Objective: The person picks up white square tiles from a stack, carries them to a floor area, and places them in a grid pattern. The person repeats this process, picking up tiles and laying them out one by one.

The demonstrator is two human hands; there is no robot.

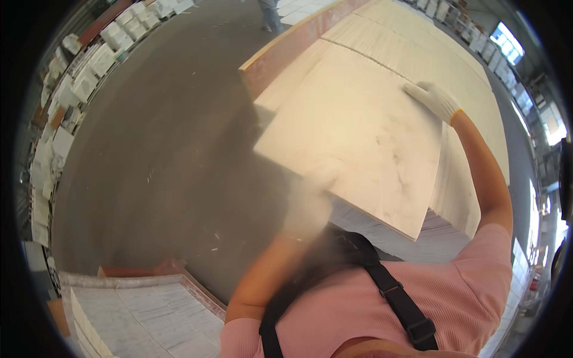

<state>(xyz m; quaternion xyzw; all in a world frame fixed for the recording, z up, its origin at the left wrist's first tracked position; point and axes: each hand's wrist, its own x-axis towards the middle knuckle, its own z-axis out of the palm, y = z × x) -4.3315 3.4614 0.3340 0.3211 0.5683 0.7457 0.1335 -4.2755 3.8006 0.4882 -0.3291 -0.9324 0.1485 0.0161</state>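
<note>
A pale cream panel point(352, 125) with faint grey smudges lies turned askew on top of a stack of similar flat sheets point(456, 179). Its near corner juts past the stack's front side. My right hand point(433, 100), in a white glove with a yellow cuff edge, rests at the panel's far right corner with fingers stretched out flat. My left hand point(310, 203), also in a pale glove, is at the panel's near left edge. Motion smears it, so its fingers and whether it grips the edge cannot be made out.
A reddish-brown board point(280, 62) stands upright along the stack's far left side. More pale stacks point(406, 36) continue beyond. Lower left is another stack of whitish slabs point(161, 316). Across the grey floor point(149, 149), a person's legs point(270, 15) show at the top.
</note>
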